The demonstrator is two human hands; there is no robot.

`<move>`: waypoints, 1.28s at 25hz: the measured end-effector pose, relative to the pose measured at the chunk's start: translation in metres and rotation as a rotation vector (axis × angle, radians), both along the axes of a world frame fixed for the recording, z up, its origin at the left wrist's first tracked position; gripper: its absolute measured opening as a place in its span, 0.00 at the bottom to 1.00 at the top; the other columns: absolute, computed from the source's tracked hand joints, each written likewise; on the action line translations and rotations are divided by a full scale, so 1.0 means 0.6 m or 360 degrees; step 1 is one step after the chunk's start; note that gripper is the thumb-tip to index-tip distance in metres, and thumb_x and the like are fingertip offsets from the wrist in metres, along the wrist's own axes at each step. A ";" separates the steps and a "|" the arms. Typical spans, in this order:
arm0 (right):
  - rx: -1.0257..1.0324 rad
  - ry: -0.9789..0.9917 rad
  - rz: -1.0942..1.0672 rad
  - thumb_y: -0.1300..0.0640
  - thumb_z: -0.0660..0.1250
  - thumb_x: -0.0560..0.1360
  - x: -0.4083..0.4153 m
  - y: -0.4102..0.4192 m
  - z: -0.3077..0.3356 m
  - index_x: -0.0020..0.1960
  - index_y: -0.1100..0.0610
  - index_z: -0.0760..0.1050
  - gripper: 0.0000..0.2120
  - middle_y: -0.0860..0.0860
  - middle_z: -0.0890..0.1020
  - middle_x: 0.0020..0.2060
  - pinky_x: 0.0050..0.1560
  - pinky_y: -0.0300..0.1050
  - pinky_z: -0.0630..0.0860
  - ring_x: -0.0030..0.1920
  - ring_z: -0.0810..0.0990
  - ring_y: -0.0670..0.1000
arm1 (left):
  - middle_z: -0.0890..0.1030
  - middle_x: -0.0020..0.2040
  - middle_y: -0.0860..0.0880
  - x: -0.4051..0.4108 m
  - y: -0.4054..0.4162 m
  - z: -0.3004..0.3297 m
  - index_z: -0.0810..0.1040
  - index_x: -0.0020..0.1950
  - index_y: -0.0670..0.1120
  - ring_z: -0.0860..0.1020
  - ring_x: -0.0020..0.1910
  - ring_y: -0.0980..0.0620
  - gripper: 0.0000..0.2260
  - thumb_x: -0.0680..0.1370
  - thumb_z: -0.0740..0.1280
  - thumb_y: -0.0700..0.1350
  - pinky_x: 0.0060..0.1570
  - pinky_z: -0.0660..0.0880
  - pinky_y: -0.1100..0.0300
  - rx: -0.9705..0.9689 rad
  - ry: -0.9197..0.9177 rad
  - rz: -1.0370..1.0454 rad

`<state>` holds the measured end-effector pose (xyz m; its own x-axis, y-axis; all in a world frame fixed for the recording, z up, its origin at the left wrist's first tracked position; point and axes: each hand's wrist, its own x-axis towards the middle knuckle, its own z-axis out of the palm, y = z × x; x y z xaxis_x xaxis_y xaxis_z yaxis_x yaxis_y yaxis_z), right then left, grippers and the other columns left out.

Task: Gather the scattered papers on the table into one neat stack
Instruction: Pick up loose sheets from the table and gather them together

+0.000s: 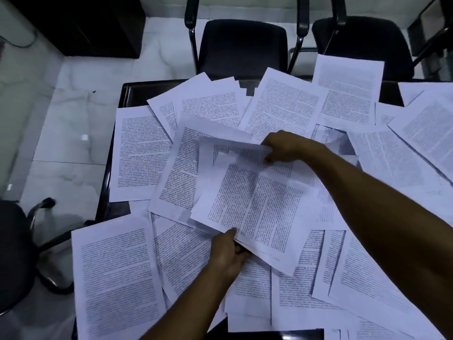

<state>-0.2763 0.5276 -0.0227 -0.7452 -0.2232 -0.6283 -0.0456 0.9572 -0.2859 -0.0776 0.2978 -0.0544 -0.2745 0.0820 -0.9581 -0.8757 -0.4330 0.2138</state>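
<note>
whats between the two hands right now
In the head view, the small bundle of printed sheets spans the gap: the left hand holds its near edge, the right hand its far corner.

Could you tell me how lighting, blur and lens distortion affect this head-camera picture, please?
Head view: dim, bluish light, so the papers read grey-lilac and the chairs go nearly black; wide-angle bending curves the table edge; printed text is too soft to read; the right hand casts a soft shadow on the held sheets; the left hand looks slightly blurred; faint sheen on the pale floor.
</note>
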 end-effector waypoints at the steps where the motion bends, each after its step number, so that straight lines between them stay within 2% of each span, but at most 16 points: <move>1: -0.0090 -0.0003 -0.0013 0.54 0.73 0.76 0.001 0.004 0.013 0.53 0.53 0.82 0.07 0.51 0.82 0.45 0.42 0.45 0.72 0.49 0.80 0.55 | 0.85 0.52 0.37 -0.001 -0.010 0.001 0.80 0.59 0.38 0.82 0.51 0.39 0.09 0.84 0.63 0.40 0.46 0.82 0.47 -0.0020 0.0035 -0.0037; 2: -0.0196 -0.0021 -0.0046 0.55 0.72 0.77 0.002 0.008 0.031 0.50 0.54 0.82 0.04 0.51 0.82 0.45 0.41 0.44 0.72 0.48 0.80 0.55 | 0.86 0.52 0.37 -0.001 -0.022 0.002 0.80 0.59 0.38 0.83 0.51 0.39 0.10 0.84 0.63 0.41 0.47 0.81 0.48 -0.0041 0.0088 -0.0071; 4: -0.0452 -0.0088 -0.0180 0.56 0.71 0.79 0.007 0.015 0.066 0.51 0.56 0.83 0.04 0.50 0.85 0.47 0.46 0.44 0.75 0.47 0.82 0.52 | 0.85 0.53 0.37 -0.003 -0.047 0.004 0.80 0.61 0.37 0.83 0.52 0.39 0.12 0.84 0.63 0.42 0.48 0.82 0.50 -0.0086 0.0226 -0.0095; 8: -0.0818 -0.0272 -0.0472 0.56 0.71 0.79 0.032 0.016 0.101 0.50 0.50 0.82 0.02 0.46 0.86 0.45 0.48 0.42 0.78 0.46 0.83 0.45 | 0.84 0.59 0.38 -0.015 -0.083 0.002 0.78 0.65 0.39 0.81 0.58 0.39 0.12 0.85 0.62 0.42 0.52 0.80 0.50 -0.0223 0.0421 -0.0043; 10: -0.0835 -0.0320 -0.0541 0.57 0.72 0.78 0.052 0.000 0.084 0.55 0.55 0.82 0.06 0.50 0.87 0.49 0.49 0.40 0.77 0.47 0.84 0.44 | 0.84 0.60 0.40 -0.019 -0.095 -0.002 0.78 0.67 0.41 0.81 0.59 0.40 0.12 0.85 0.62 0.42 0.51 0.80 0.52 -0.0257 0.0444 -0.0070; 12: -0.0824 -0.0422 -0.0604 0.52 0.73 0.78 0.075 -0.022 0.055 0.58 0.59 0.82 0.14 0.56 0.86 0.53 0.52 0.41 0.79 0.48 0.84 0.47 | 0.84 0.59 0.42 -0.025 -0.103 -0.003 0.78 0.66 0.42 0.81 0.57 0.42 0.12 0.85 0.61 0.41 0.48 0.79 0.54 -0.0295 0.0455 -0.0162; 14: -0.0702 -0.0514 -0.0603 0.39 0.75 0.72 0.098 -0.047 0.028 0.60 0.54 0.82 0.24 0.53 0.87 0.54 0.58 0.48 0.81 0.52 0.85 0.51 | 0.84 0.55 0.44 -0.033 -0.108 -0.001 0.79 0.62 0.43 0.81 0.51 0.45 0.10 0.85 0.61 0.40 0.45 0.77 0.56 -0.0325 0.0474 -0.0280; 15: -0.0578 -0.0476 -0.0537 0.36 0.75 0.70 0.109 -0.055 0.014 0.61 0.53 0.81 0.27 0.51 0.86 0.54 0.59 0.51 0.80 0.53 0.85 0.53 | 0.84 0.53 0.45 -0.036 -0.109 -0.002 0.80 0.60 0.44 0.81 0.49 0.47 0.09 0.85 0.61 0.40 0.43 0.77 0.57 -0.0326 0.0481 -0.0328; 16: -0.0446 -0.0398 -0.0452 0.38 0.75 0.71 0.119 -0.060 0.006 0.62 0.53 0.79 0.27 0.50 0.85 0.55 0.59 0.52 0.79 0.53 0.83 0.54 | 0.84 0.52 0.47 -0.040 -0.110 -0.003 0.80 0.58 0.45 0.81 0.48 0.48 0.09 0.85 0.61 0.39 0.43 0.77 0.58 -0.0309 0.0501 -0.0384; 18: -0.0299 -0.0163 -0.0412 0.47 0.76 0.73 0.137 -0.066 0.004 0.63 0.54 0.77 0.22 0.50 0.82 0.55 0.55 0.49 0.76 0.52 0.80 0.53 | 0.84 0.54 0.49 -0.048 -0.111 0.000 0.80 0.58 0.48 0.81 0.51 0.50 0.09 0.84 0.61 0.38 0.46 0.78 0.60 -0.0228 0.0574 -0.0505; 20: -0.0456 -0.0114 -0.0504 0.53 0.77 0.73 0.145 -0.066 0.032 0.56 0.54 0.79 0.14 0.49 0.84 0.49 0.52 0.46 0.76 0.48 0.82 0.50 | 0.84 0.54 0.51 -0.051 -0.112 0.003 0.80 0.61 0.48 0.82 0.53 0.52 0.10 0.83 0.64 0.38 0.48 0.78 0.64 -0.0124 0.0643 -0.0564; 21: -0.0579 -0.0152 -0.0547 0.56 0.77 0.73 0.146 -0.063 0.055 0.51 0.54 0.80 0.09 0.48 0.85 0.45 0.50 0.44 0.76 0.45 0.84 0.48 | 0.85 0.53 0.51 -0.054 -0.115 0.010 0.80 0.61 0.47 0.82 0.53 0.51 0.09 0.82 0.66 0.38 0.49 0.79 0.64 -0.0094 0.0658 -0.0578; 23: -0.0714 -0.0220 -0.0634 0.59 0.76 0.74 0.151 -0.050 0.114 0.49 0.54 0.82 0.05 0.49 0.87 0.43 0.47 0.41 0.77 0.43 0.85 0.45 | 0.86 0.52 0.45 -0.062 -0.119 0.027 0.83 0.57 0.44 0.83 0.57 0.44 0.07 0.80 0.71 0.40 0.57 0.80 0.54 0.0013 0.0651 -0.0528; 25: -0.0843 -0.0237 -0.0781 0.58 0.76 0.74 0.161 -0.033 0.167 0.54 0.59 0.83 0.09 0.54 0.88 0.48 0.53 0.47 0.80 0.49 0.87 0.52 | 0.84 0.59 0.38 -0.072 -0.125 0.037 0.83 0.61 0.40 0.80 0.62 0.37 0.15 0.76 0.75 0.45 0.66 0.75 0.43 0.0127 0.0711 -0.0451; 27: -0.1016 -0.0241 -0.0992 0.58 0.76 0.74 0.178 -0.019 0.207 0.59 0.62 0.82 0.15 0.57 0.87 0.54 0.60 0.52 0.79 0.55 0.86 0.58 | 0.80 0.64 0.34 -0.085 -0.130 0.052 0.80 0.66 0.39 0.78 0.65 0.33 0.24 0.74 0.76 0.48 0.67 0.74 0.40 0.0266 0.0779 -0.0390; 32: -0.1141 -0.0205 -0.1217 0.61 0.74 0.74 0.238 -0.037 0.232 0.62 0.64 0.80 0.17 0.59 0.86 0.57 0.64 0.54 0.78 0.57 0.85 0.59 | 0.76 0.71 0.38 -0.101 -0.149 0.090 0.72 0.75 0.43 0.75 0.70 0.38 0.24 0.80 0.71 0.45 0.70 0.72 0.42 0.0792 0.0689 -0.0377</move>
